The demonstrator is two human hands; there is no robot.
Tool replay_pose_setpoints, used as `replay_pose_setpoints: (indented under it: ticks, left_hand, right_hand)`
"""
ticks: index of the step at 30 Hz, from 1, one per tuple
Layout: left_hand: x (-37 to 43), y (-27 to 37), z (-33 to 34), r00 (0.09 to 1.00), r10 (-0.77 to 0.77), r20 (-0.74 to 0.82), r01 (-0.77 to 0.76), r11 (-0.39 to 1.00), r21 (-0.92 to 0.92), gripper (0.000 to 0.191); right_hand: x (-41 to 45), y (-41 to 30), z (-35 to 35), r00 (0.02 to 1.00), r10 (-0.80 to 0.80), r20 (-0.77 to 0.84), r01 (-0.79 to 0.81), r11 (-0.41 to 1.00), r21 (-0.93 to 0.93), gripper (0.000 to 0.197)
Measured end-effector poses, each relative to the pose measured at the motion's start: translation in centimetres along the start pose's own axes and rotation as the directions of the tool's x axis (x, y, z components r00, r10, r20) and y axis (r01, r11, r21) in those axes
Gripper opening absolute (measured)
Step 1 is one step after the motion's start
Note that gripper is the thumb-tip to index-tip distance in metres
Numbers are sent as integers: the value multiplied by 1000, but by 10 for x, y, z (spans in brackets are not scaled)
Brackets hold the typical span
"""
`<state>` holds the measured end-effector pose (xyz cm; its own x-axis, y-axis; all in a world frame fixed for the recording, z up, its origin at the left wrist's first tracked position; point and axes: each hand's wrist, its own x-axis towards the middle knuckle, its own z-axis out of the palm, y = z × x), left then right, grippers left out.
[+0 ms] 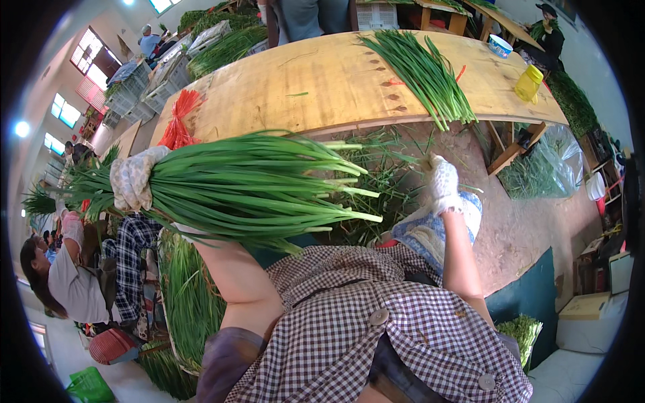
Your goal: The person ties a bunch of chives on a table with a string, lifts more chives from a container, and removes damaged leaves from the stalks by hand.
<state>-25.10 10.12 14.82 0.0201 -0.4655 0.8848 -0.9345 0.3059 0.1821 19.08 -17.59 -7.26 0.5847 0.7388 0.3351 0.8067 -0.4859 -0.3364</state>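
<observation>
My left hand [133, 179], in a patterned fabric glove, is clenched around a large bunch of garlic chives [252, 186]. The bunch lies sideways across my view, pale cut stalk ends to the right and green leaf tips to the left. My right hand [444, 184], in a white dotted glove, is over the floor beside my knee, apart from the bunch. Its fingers are bent, and a blurred brownish wisp shows at the fingertips; whether they grip it is unclear. Another pile of chives [418, 75] rests on the wooden table [282, 75], stalks over the near edge.
Red plastic ties [181, 121] hang at the table's left corner. A yellow cup [529, 83] and a paper tub [500, 46] stand at its right. Leaf scraps [373, 196] litter the floor. A chive-filled basket [189, 297] is at my left; a co-worker [75, 282] sits beyond.
</observation>
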Motion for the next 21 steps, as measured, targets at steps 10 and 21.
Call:
replay_pose_setpoints:
  ticks: [10, 21]
  left_hand:
    - [-7, -17, 19, 985, 90, -146, -91, 996, -3, 13]
    - [19, -54, 50, 824, 270, -498, -271, 960, 73, 11]
  right_hand:
    - [-32, -135, -103, 851, -469, 237, -53, 372, 927, 27]
    - [-38, -158, -123, 870, -320, 376, -377, 60, 924, 25]
